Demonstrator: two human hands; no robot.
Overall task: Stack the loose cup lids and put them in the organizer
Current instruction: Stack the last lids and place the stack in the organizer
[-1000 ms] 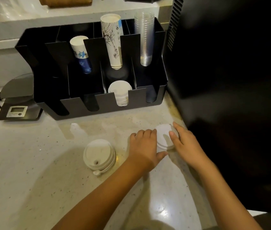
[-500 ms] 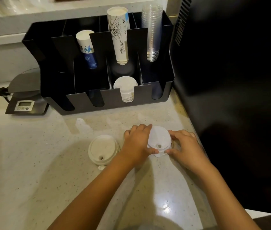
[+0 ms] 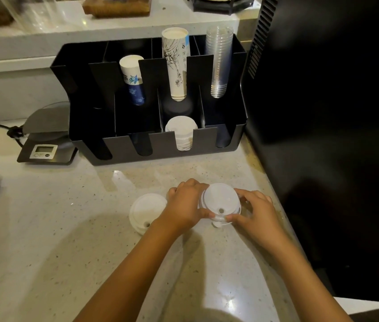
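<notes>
Head view, the only one. A black plastic multi-compartment cup organizer stands at the back of a pale speckled stone counter and serves as landmark. In front of its right half, both hands work on a small stack of white plastic sip-hole lids: the left hand wraps the stack's left rim with fingers curled and thumb pressed at the front edge, and the right hand pinches the right rim between thumb and fingers, so both are closed on the stack, which appears to rest on or just above the counter. How many lids it contains cannot be told. A second group of white domed lids lies loose just left of the left hand, in front of the organizer's middle. Inside the organizer, a stored column of white lids already fills the front slot second from the right; the three other front slots look empty. Judged progress: stacking is under way, the left group awaits joining, and nothing loose has yet been stowed. A tall black appliance stands just beside the organizer's right wall and borders the counter near the right hand, limiting room there; the counter left of the lids is open. A grey digital scale sits beside the organizer's left corner.
</notes>
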